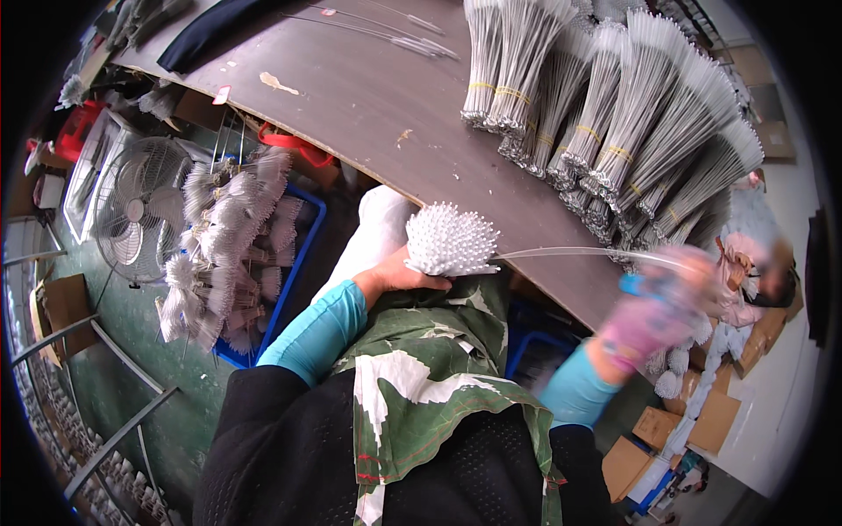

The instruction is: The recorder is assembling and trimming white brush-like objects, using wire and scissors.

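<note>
1. Left hand [396,274] closed around a bundle of white-tipped sticks [449,240], below the tabletop's [368,96] near edge
2. Right hand [653,307], blurred, pinches one thin stick [579,252]; exact grip cannot be told
3. Tied stick bundles [614,114] lie along the tabletop's right edge

Left hand [396,273] bare, fingers curled shut in grip at lap; right hand [653,316] gloved, motion-blurred, raised.

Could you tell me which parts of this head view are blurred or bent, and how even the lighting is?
In the head view, the right hand is smeared by motion blur, while the left hand and its white-tipped bundle stay sharp; the table edge bows from fisheye distortion; light is soft and even, corners black.
</note>
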`<state>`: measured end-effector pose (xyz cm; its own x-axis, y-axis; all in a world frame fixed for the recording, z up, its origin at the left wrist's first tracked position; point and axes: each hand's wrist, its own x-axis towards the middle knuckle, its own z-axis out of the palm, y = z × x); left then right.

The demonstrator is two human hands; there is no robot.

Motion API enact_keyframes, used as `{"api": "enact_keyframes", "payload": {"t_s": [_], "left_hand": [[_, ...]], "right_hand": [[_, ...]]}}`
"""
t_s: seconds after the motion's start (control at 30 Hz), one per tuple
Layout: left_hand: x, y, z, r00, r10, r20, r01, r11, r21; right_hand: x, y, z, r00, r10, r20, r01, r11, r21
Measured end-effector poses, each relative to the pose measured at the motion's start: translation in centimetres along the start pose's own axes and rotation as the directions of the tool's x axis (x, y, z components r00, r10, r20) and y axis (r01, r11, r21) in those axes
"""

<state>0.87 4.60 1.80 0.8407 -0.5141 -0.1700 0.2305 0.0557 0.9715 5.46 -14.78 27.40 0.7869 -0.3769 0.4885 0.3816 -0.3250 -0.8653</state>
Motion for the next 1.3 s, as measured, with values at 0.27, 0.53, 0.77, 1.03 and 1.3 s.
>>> {"api": "enact_keyframes", "payload": {"t_s": [0.27,0.53,0.77,1.03,1.3], "left_hand": [[1.6,-3.4,0.9,0.917,0.399,-0.001,-0.376,0.865,0.332],[0.7,-1.8,0.4,0.95,0.313,0.014,-0.313,0.942,0.12],[1.2,-2.0,0.2,0.941,0.338,0.007,-0.338,0.938,0.076],[0.9,-1.3,0.6,0.942,0.336,0.014,-0.333,0.929,0.164],[1.7,1.1,0.4,0.993,0.042,0.108,-0.048,0.997,0.056]], "right_hand": [[5.0,0.0,7.8,0.942,0.261,0.21,-0.313,0.91,0.271],[3.8,8.5,26.6,0.544,0.694,0.472,-0.835,0.395,0.383],[3.4,7.9,22.6,0.569,0.513,0.643,-0.761,0.624,0.177],[0.1,7.7,6.1,0.327,0.513,0.794,-0.463,0.819,-0.338],[-6.2,9.4,-1.0,0.256,0.368,0.894,-0.601,0.785,-0.151]]}}
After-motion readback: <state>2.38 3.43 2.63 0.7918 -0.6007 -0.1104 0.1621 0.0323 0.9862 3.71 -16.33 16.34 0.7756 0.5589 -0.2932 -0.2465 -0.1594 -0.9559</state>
